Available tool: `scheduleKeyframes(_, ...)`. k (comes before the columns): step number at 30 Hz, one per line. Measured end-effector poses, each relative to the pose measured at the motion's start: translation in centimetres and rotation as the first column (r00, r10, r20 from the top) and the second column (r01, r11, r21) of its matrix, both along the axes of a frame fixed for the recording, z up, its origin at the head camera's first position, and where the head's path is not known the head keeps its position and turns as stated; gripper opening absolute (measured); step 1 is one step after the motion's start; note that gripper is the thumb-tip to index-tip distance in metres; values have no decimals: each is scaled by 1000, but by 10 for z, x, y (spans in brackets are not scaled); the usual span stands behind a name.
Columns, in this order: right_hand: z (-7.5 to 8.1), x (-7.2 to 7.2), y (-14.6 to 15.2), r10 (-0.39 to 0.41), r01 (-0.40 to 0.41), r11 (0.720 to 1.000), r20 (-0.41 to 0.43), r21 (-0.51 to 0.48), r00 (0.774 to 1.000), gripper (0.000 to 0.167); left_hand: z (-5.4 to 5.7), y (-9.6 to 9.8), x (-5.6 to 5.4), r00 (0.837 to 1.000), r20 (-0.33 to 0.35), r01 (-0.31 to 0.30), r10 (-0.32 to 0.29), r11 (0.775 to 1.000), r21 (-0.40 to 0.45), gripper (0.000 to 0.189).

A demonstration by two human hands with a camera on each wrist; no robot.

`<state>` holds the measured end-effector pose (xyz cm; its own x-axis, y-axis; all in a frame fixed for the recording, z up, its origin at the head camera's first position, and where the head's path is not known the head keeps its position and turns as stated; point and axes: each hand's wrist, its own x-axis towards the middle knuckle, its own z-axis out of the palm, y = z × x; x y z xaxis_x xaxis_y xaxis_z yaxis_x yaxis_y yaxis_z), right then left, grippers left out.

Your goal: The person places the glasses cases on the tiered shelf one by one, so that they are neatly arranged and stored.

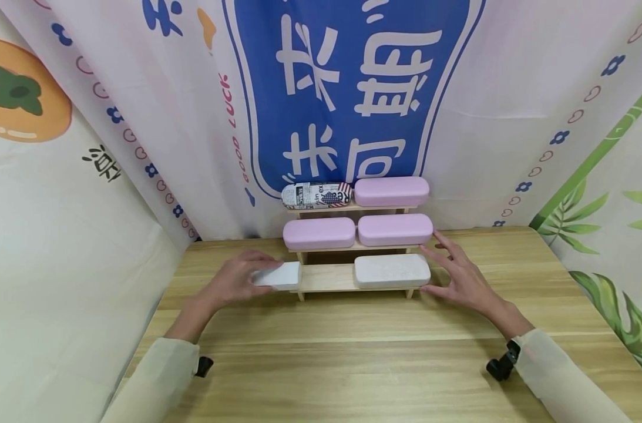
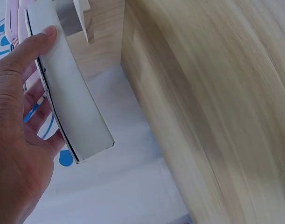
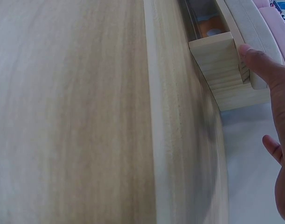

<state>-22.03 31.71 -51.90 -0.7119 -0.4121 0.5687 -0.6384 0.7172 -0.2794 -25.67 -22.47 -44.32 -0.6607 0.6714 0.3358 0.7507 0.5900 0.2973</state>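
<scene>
My left hand [image 1: 239, 278] grips a white glasses case [image 1: 282, 275] by its outer end, at the left end of the lowest step of a wooden tiered stand [image 1: 328, 277]. In the left wrist view the thumb lies on the pale side of the case [image 2: 76, 88], with the other fingers behind it. At the stand's right end is my right hand [image 1: 460, 278], fingers spread. Its thumb touches the step's edge by a grey-white glasses case [image 1: 392, 271], while the forefinger reaches the right end of a pink case [image 1: 395, 229] on the middle step.
Another pink case [image 1: 319, 233] shares the middle step. On the top step are a newsprint-patterned case [image 1: 316, 195] and a third pink one [image 1: 392, 191]. The stand is on a wood-grain table [image 1: 347, 358], before a printed cloth [image 1: 484, 117].
</scene>
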Motion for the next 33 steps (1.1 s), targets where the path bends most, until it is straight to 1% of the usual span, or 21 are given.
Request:
scheduleKeyframes(4,0,0,0,-5,5,1000,3,2,1000,104,0,7,0,1000,-19,10,-10,1000,0,60)
scheduleKeyframes(8,0,1,0,-8,8,1000,7,1,1000,105,-1,14,1,998,-46,33,-33,999,14,62)
scheduleKeyframes(12,0,1,0,-7,7,1000,5,2,1000,104,-1,20,2,998,-51,41,-40,999,25,63)
scheduleKeyframes(19,0,2,0,-11,11,1000,14,2,1000,104,-1,32,4,998,-54,32,-31,999,17,62)
scheduleKeyframes(24,0,1,-1,-6,6,1000,8,-1,1000,104,-2,41,4,998,-59,10,-11,1000,-6,64)
scheduleKeyframes(28,0,1,-1,-1,1,1000,-2,2,1000,103,-4,48,4,998,-60,-8,7,1000,-19,64)
scheduleKeyframes(33,-1,0,-1,-2,2,1000,-6,4,1000,102,-7,55,4,997,-76,-11,8,999,-39,63)
